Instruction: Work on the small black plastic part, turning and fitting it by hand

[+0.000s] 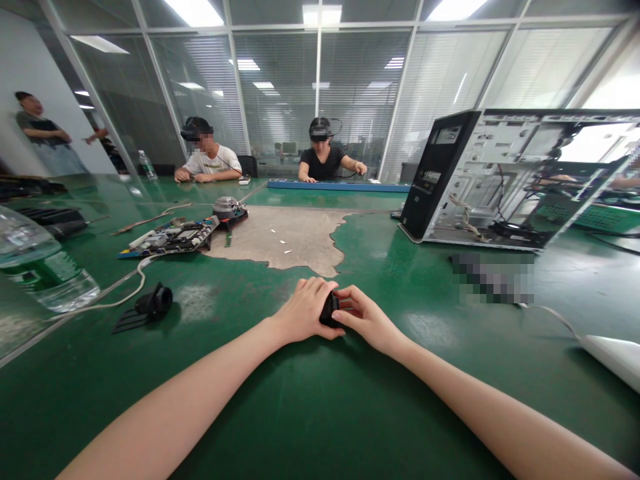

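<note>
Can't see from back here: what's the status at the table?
Left hand gripping small black part. Right hand at its right side. Off left, clear of hands: another black piece, water bottle.

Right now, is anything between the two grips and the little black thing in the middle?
Nothing visible: the left grip holds the small black part, and the right grip touches its other side.

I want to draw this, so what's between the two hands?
In the head view, a small black part sits between the left hand and the right hand. The left grips it, and the right touches its other side.
</note>
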The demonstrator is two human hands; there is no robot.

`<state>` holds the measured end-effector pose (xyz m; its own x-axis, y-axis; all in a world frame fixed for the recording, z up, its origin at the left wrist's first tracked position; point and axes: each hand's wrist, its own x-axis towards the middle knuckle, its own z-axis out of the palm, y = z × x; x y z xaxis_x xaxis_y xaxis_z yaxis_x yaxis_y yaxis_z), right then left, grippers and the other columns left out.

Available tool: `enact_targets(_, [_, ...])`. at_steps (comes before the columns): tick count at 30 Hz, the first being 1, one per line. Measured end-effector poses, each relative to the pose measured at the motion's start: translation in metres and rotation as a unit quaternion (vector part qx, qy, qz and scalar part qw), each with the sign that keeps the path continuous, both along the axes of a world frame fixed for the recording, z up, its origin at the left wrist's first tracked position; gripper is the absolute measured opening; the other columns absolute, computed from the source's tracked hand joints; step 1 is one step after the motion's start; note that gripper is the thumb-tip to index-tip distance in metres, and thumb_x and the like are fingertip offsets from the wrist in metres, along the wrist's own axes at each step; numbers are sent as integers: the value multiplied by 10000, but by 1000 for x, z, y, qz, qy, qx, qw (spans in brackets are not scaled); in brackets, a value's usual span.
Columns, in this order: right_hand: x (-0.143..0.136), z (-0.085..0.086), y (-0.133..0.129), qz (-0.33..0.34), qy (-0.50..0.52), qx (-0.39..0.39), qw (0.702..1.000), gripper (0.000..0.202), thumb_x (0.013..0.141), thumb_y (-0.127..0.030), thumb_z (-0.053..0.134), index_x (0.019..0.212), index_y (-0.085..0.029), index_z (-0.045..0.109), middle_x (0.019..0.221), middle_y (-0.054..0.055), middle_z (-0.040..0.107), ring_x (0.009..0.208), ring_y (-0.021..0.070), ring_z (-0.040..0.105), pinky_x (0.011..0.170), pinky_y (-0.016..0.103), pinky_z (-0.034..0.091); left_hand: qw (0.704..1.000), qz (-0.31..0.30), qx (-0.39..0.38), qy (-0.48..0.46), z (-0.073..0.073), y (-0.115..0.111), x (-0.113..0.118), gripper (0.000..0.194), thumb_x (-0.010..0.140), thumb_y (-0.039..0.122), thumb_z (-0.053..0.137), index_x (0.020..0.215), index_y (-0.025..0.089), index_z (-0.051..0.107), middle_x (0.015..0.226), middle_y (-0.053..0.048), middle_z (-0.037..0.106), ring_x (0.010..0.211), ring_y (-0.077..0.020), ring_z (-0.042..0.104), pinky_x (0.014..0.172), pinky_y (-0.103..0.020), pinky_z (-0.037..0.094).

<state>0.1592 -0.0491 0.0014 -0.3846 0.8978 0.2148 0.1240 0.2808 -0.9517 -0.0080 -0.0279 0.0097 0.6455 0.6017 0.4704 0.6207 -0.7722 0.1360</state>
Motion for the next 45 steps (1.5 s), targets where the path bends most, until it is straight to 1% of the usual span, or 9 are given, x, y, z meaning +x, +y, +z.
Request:
enact_targets(7, [2, -3, -1, 18, 19, 18, 999, 355, 665, -203, 666, 935, -233, 438, 958, -6, 516, 939, 148, 540, 891, 365, 433, 1000, 11, 2, 9, -1, 0, 0, 602, 587, 378, 629, 1089, 150, 387, 979, -86, 503, 901, -257, 460, 772, -369, 331])
enact_targets(12, [-1, -1, -2, 3, 36, 4, 999, 209, 737, -271, 592, 881, -217, 450, 895, -6, 528, 863, 140, 558, 777, 322, 480, 1000, 12, 12, -1, -3, 1, 1, 586, 599, 393, 612, 1079, 140, 391, 976, -88, 502, 909, -256, 459, 769, -364, 329])
enact_targets(16, [-2, 0, -1, -25, 13, 3, 1000, 249, 725, -271, 602, 921, -206, 463, 940, 18, 535, 899, 155, 547, 798, 335, 477, 1000, 4, 4, 0, -2, 2, 1, 633, 583, 469, 635, 1074, 154, 389, 975, -81, 507, 907, -254, 463, 768, -364, 327])
enact_targets(20, [1, -1, 0, -2, 0, 9, 1000, 237, 732, -242, 595, 928, -207, 466, 937, 18, 545, 888, 151, 556, 821, 355, 472, 1000, -1, -3, 0, 0, 3, 0, 700, 557, 540, 650, 1077, 153, 385, 990, -87, 507, 912, -256, 466, 768, -366, 326])
enact_targets(25, [3, 0, -3, 10, 13, 13, 1000, 317, 688, -225, 645, 939, -230, 451, 918, -5, 539, 897, 144, 559, 861, 364, 461, 1000, 5, -3, -6, 0, 2, 1, 640, 585, 474, 645, 1079, 158, 388, 974, -84, 510, 907, -257, 474, 767, -365, 328])
enact_targets(31, [0, 2, -3, -14, 17, 17, 1000, 188, 734, -272, 591, 870, -218, 473, 885, -7, 533, 865, 142, 558, 797, 324, 482, 1000, 10, 13, -5, -2, 2, 2, 644, 579, 486, 632, 1072, 150, 391, 986, -98, 506, 922, -266, 471, 767, -368, 334])
enact_targets(35, [-1, 2, -1, -28, 5, 6, 1000, 264, 723, -273, 600, 947, -213, 475, 984, 24, 526, 905, 155, 543, 804, 337, 479, 1000, 12, 11, -3, -2, 2, 2, 604, 595, 465, 620, 1062, 152, 399, 973, -94, 508, 915, -263, 470, 763, -367, 335])
enact_targets(42, [2, -1, -2, 7, 14, 21, 1000, 296, 691, -208, 639, 929, -225, 464, 935, -1, 529, 943, 149, 537, 898, 369, 438, 1000, 14, 9, -6, -2, 1, 2, 580, 593, 407, 606, 1070, 151, 399, 965, -94, 508, 911, -266, 466, 766, -373, 329])
enact_targets(45, [2, -3, -3, 11, 25, 11, 1000, 324, 675, -214, 657, 920, -230, 446, 919, -7, 529, 923, 147, 547, 872, 358, 452, 1000, 13, 10, -3, -3, 1, 2, 571, 592, 382, 602, 1072, 150, 399, 959, -92, 511, 904, -265, 467, 761, -371, 330])
